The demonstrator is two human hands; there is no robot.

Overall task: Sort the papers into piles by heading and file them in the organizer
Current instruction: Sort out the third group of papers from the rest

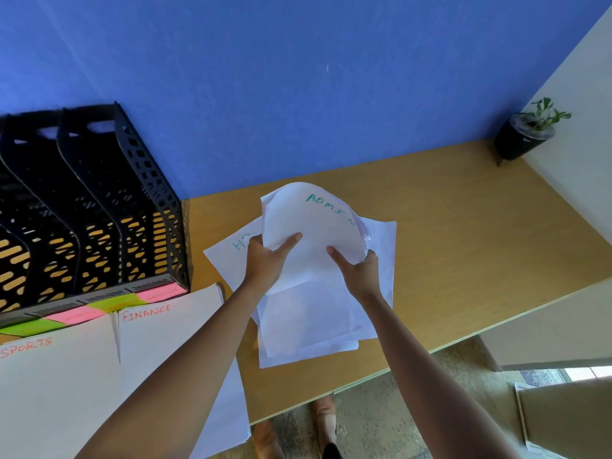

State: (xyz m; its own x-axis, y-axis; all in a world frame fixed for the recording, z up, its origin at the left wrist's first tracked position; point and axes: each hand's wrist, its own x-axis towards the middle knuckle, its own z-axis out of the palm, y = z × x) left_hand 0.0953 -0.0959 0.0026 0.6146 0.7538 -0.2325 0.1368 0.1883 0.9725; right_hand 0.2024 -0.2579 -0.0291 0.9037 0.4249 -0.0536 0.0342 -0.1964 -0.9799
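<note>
Papers (314, 313) lie on a wooden desk (463, 246) against a blue wall (298, 77); left hand (265, 260) and right hand (359, 271) both grip the curled ADMIN sheet (314, 220).

We count one black mesh plastic organizer (99, 200) at nine o'clock, two sorted white paper piles (66, 385), one loose white paper heap (314, 313), one small black potted plant (526, 134) at two o'clock.

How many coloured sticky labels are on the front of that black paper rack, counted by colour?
Pink labels: 2
Green labels: 2
Total in view along the front of the organizer: 4
</note>
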